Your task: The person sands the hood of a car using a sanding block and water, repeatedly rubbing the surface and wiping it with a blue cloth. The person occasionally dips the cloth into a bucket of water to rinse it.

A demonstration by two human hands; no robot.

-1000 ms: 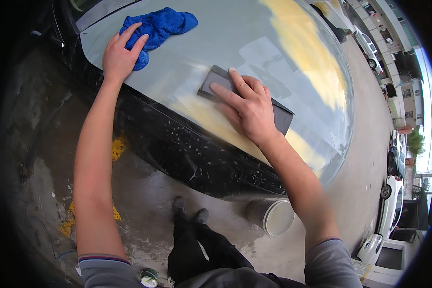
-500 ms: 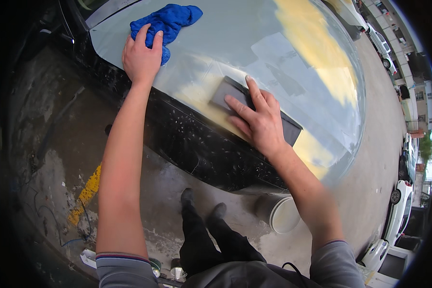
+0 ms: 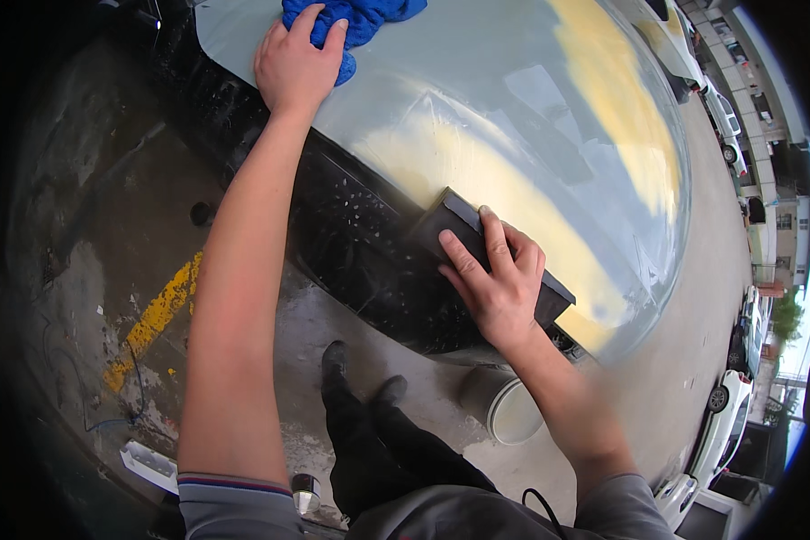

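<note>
My left hand [image 3: 295, 72] is closed on a crumpled blue cloth [image 3: 373, 20] and presses it against the grey car panel [image 3: 477, 67]. Its thumb and fingers dig into the fabric. My right hand [image 3: 504, 292] grips a long dark sanding block [image 3: 439, 225], fingers spread across its top. The block lies along the panel's near edge, partly overhanging the black bodywork [image 3: 351, 238] below. Beside it, a yellowish patch of filler [image 3: 463, 162] shows worn, scratched borders; the block's underside is hidden.
A second yellow patch [image 3: 616, 108] runs along the panel's far side. Below the car's edge stands a round bucket [image 3: 516, 414], right of my feet. Yellow paint [image 3: 157, 310] marks the floor at left. Parked white cars [image 3: 722, 423] line the right side.
My right hand has drawn the sanding block toward me, from the filler patch to the panel's edge. My left hand stays on the cloth while the whole view has shifted slightly.
</note>
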